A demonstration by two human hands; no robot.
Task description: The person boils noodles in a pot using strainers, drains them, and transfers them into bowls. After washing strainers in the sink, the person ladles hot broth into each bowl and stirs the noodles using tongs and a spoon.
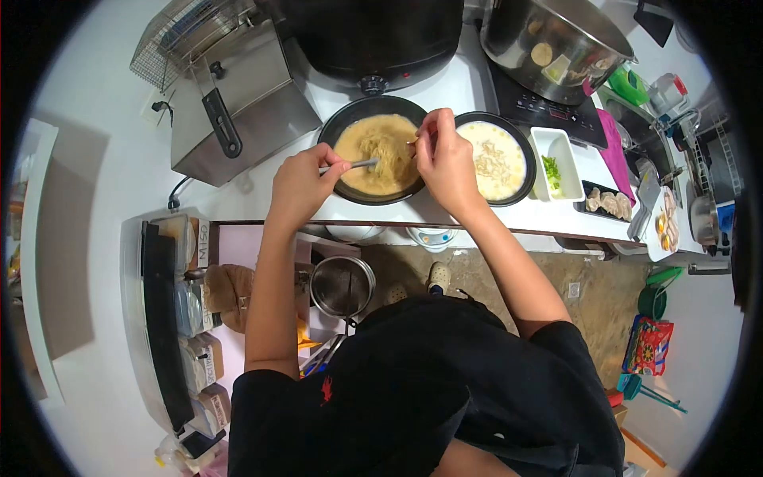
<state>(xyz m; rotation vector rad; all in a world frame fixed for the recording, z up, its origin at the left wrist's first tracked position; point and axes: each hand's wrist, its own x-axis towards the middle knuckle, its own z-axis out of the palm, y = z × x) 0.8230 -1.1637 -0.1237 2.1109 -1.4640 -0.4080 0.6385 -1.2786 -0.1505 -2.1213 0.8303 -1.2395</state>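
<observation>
Two black bowls stand side by side on the white counter. The left bowl (334, 188) holds tan broth with a mound of noodles (387, 151); the right bowl (527, 171) has paler, creamy broth with noodles in it. My left hand (308, 183) pinches a grey utensil (362, 164) whose tip reaches the noodles in the left bowl. Over that bowl's right rim, my right hand (447, 159) has its fingers pinched together, and what they hold is mostly hidden. To the right sit a white dish (544, 141) with chopped greens (551, 173) and a black tray of meat slices (608, 203).
A metal fryer (246, 111) stands at the left, a black appliance (373, 40) behind the bowls. A large steel pot (548, 48) rests on an induction cooker (548, 107). Farther right are a pink cloth (613, 151), a white plate (658, 238) of food and the sink (664, 147).
</observation>
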